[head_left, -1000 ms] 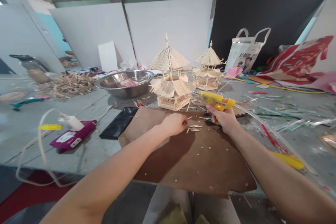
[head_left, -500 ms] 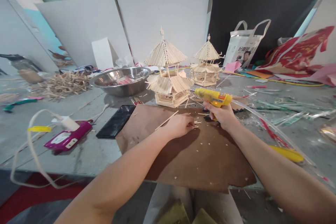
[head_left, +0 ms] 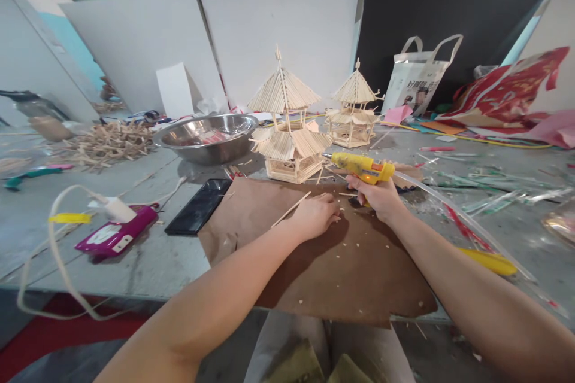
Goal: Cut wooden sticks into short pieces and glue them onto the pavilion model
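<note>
The right hand [head_left: 378, 196] is gripping a glue gun [head_left: 362, 166], nozzle [head_left: 327, 155] pointing left, beyond the left hand [head_left: 317, 215]. Left fingers [head_left: 333, 208] are hiding any pinch.

Right grip [head_left: 380, 198] around glue gun [head_left: 362, 167]

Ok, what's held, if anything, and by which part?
The right hand grips the yellow glue gun by its handle; whether the left hand holds anything can't be told.
</note>
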Available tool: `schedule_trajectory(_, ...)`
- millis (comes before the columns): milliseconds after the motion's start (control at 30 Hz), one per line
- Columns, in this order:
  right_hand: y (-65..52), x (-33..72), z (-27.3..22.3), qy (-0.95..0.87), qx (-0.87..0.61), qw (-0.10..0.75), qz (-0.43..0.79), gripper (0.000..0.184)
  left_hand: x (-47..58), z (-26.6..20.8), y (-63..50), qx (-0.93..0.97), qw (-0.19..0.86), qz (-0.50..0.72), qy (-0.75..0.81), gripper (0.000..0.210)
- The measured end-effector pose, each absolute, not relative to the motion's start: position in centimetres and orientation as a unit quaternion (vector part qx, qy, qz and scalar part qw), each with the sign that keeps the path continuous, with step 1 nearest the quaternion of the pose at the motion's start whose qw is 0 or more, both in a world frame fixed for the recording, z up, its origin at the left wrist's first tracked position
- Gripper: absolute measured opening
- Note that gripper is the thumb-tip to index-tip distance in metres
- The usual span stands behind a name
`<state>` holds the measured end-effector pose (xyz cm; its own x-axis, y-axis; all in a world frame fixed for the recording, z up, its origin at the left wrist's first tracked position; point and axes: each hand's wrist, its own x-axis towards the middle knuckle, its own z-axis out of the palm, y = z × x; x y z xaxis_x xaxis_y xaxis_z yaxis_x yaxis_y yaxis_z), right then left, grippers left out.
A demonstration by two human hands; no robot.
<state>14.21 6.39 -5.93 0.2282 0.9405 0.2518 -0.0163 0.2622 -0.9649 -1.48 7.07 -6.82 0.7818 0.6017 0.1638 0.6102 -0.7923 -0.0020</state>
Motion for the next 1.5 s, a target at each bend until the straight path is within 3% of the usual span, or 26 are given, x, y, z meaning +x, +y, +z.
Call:
schedule_trajectory(167,6.3,14.2,-5.9,-0.488,-0.487,0.619,0.376,0.034,-1.8,-6.8,7.3,-0.929,-0.007,-0.100,-0.355,0.021)
schedule_trajectory(367,6.4,14.2,-6.0,-0.482,-0.498,0.611,0.382,0.035,-2.9,-6.2,8.5,-0.819,-0.268,-0.259,-0.436,0.016)
schedule_trajectory(500,6.5,14.3,-6.2,-0.489,-0.500,0.607,0.378,0.036,-3.2,-5.8,8.8,-0.709,-0.451,-0.321,-0.438,0.025)
schedule_trajectory(667,6.5,14.2,-6.2,-0.492,-0.496,0.610,0.374,0.035,-3.5,-5.1,8.6,-0.649,-0.543,-0.344,-0.407,0.021)
schedule_trajectory(767,6.4,14.2,-6.1,-0.494,-0.498,0.608,0.370,0.034,-3.6,-4.9,8.5,-0.631,-0.547,-0.352,-0.423,0.008)
schedule_trajectory(1033,6.4,14.5,-6.3,-0.517,-0.514,0.582,0.362,0.036,-4.2,-5.1,9.2,-0.619,-0.527,-0.397,-0.426,0.017)
schedule_trajectory(1267,6.0,14.4,-5.7,-0.545,-0.496,0.563,0.374,0.047,-4.4,-5.3,9.7,-0.684,-0.424,-0.407,-0.433,0.018)
schedule_trajectory(1500,6.4,14.7,-6.7,-0.550,-0.512,0.548,0.368,0.043,-4.5,-5.3,9.5,-0.697,-0.371,-0.416,-0.451,0.018)
